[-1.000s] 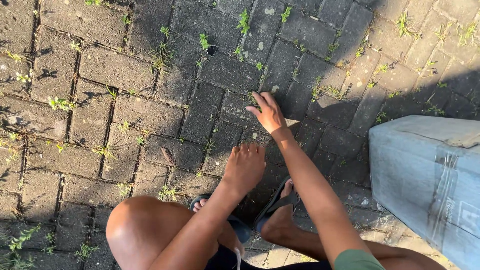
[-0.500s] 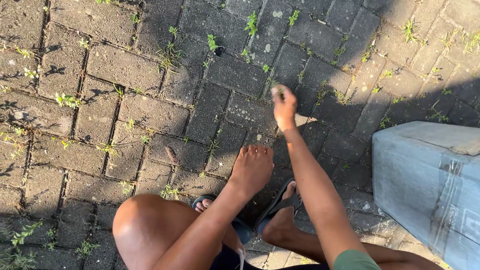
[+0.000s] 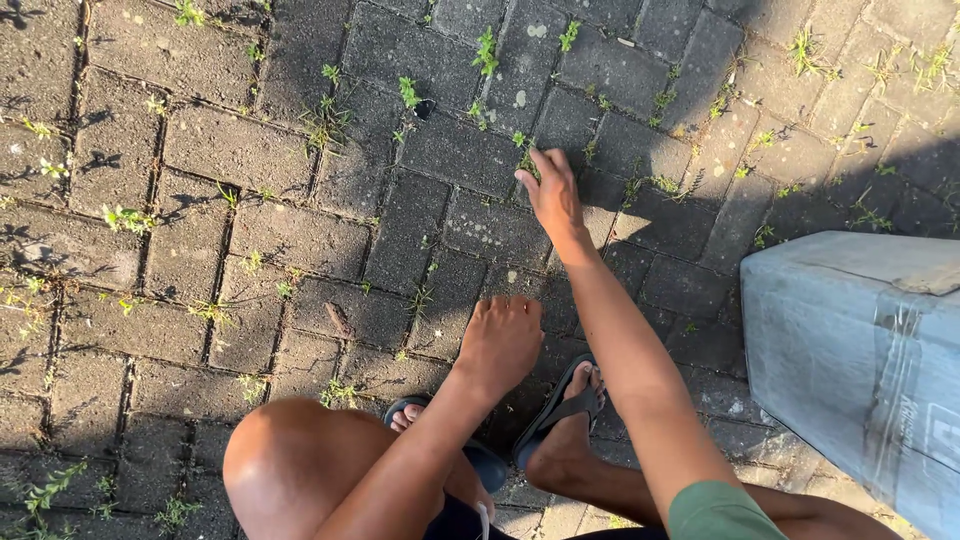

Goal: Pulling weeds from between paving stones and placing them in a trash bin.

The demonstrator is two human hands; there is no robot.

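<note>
Weeds (image 3: 522, 150) sprouted from the joint between two dark paving bricks, right at the fingertips of the right hand (image 3: 550, 195), which reached forward with its fingers drawn together around a small green tuft; whether the fingers had actually closed on the stems could not be told. One more green sprig (image 3: 486, 50) stood a little farther out, and another (image 3: 408, 92) grew to its left, both in the seams of the brick paving (image 3: 240, 150). The left hand (image 3: 500, 343) hung closer to the body, palm down, its fingers loosely curled and just above the bricks, holding nothing. Below the hands, two feet in dark flip-flops (image 3: 560, 410) rested on the ground, the right one plainly seen, the left mostly hidden behind a bent knee (image 3: 290, 470). One grey sack (image 3: 860, 370) of woven plastic lay to the right, well apart from the reaching hand. Many further small weeds dotted the sunlit bricks on the left side, too many and too small to count.
</note>
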